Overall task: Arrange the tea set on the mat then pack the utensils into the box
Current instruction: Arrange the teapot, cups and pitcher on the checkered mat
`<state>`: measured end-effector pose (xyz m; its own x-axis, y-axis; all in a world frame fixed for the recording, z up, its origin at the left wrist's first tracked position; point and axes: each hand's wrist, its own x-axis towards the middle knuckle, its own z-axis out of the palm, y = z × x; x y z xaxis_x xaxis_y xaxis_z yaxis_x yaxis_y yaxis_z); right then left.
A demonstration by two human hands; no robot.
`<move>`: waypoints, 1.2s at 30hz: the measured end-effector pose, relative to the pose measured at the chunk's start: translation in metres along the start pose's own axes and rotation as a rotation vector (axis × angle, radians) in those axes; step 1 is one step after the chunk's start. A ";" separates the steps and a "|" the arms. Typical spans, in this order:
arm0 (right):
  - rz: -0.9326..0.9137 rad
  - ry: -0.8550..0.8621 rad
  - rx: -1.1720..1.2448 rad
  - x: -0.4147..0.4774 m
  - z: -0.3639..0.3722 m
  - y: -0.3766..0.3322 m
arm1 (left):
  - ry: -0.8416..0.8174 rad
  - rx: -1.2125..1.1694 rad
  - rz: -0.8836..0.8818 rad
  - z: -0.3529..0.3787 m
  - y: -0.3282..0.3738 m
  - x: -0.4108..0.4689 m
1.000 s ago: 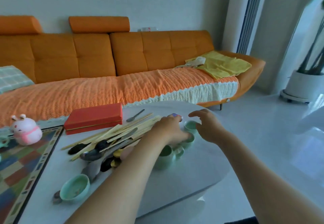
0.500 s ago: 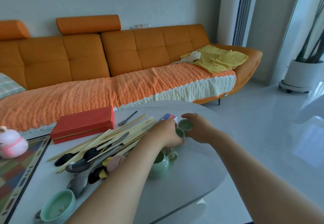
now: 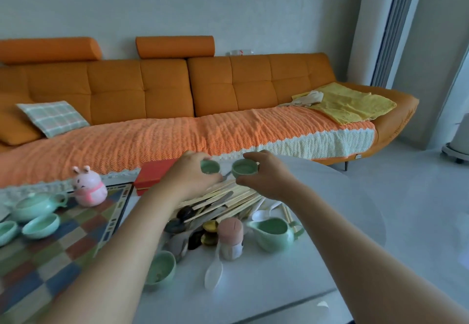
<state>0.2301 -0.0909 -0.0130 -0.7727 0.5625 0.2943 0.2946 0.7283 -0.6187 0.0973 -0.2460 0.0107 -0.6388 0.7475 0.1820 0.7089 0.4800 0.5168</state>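
Your left hand (image 3: 189, 179) pinches a small green cup (image 3: 210, 166) and your right hand (image 3: 269, 176) grips another cup (image 3: 245, 167), both raised at frame centre above the chopsticks (image 3: 228, 200) piled on the counter (image 3: 330, 222). Below them a green pitcher (image 3: 272, 232) stands beside a pink jar (image 3: 230, 237). The red box (image 3: 152, 175) lies behind your left hand; the checked mat (image 3: 63, 234) at lower left carries a teapot (image 3: 35, 205).

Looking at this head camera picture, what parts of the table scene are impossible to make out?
- Red box: the left hand covers its right part, so whether it is open is unclear.
- Utensil pile: overlapping pieces; no count possible.
- Teapot: cut by the left frame edge.
- Bowl: partly behind the left forearm.
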 end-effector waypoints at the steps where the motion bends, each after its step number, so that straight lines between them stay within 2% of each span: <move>1: -0.026 -0.011 0.006 0.001 0.008 -0.014 | 0.021 0.008 -0.025 -0.009 -0.015 -0.008; 8: -0.179 -0.148 0.080 0.002 0.075 -0.120 | 0.140 -0.019 -0.178 -0.066 -0.125 -0.077; 12: -0.268 -0.286 -0.007 -0.010 0.127 -0.168 | 0.157 -0.075 -0.291 -0.082 -0.184 -0.119; 23: -0.319 -0.531 -0.117 -0.033 0.254 -0.239 | 0.205 -0.055 -0.408 -0.111 -0.294 -0.182; 27: -0.294 -0.541 -0.090 -0.038 0.284 -0.249 | 0.208 -0.094 -0.454 -0.119 -0.315 -0.192; 31: -0.235 -0.492 0.035 -0.042 0.300 -0.249 | 0.195 -0.101 -0.465 -0.120 -0.331 -0.193; 36: -0.171 -0.474 0.124 -0.038 0.313 -0.253 | 0.291 -0.009 -0.533 -0.123 -0.347 -0.189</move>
<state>0.0090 -0.4193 -0.0954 -0.9823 0.1793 0.0538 0.0953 0.7265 -0.6806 -0.0647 -0.6106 -0.1002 -0.9617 0.2480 0.1169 0.2669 0.7490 0.6064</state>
